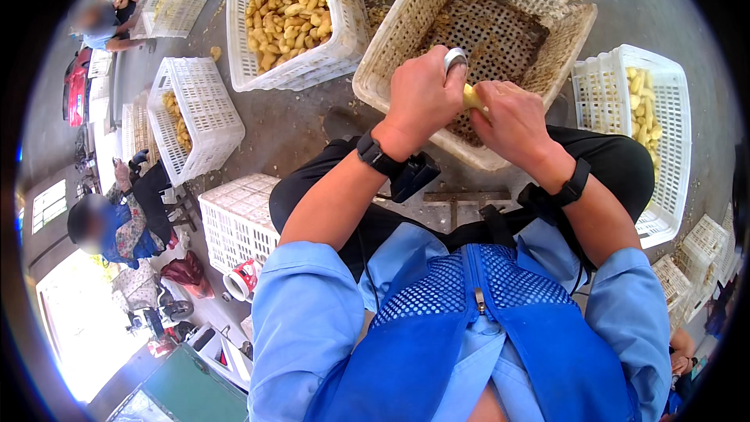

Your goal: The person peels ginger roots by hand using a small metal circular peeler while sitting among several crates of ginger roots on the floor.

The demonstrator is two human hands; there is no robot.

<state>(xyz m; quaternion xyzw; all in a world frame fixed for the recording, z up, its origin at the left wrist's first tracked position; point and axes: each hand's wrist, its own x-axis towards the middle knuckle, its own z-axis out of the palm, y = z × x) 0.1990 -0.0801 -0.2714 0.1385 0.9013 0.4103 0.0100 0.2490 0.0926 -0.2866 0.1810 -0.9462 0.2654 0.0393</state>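
Note:
Over the near edge of a dirty white crate (380, 43), my two hands meet. My left hand (422, 98) is closed around a small tool with a rounded silver metal end (455, 59); most of the tool is hidden in the fist. My right hand (512, 121) is closed on a pale yellow, finger-shaped root piece (472, 100). Part of this piece shows between the two hands. Brown scraps and peelings (492, 27) lie on the perforated bottom of the crate beneath.
A white crate of yellow-brown root pieces (289, 12) stands at the far left. To the right, another crate (676, 133) holds paler yellow pieces. Left of my knee sits a white crate (242, 215). More crates and a seated person (125, 223) are at the left.

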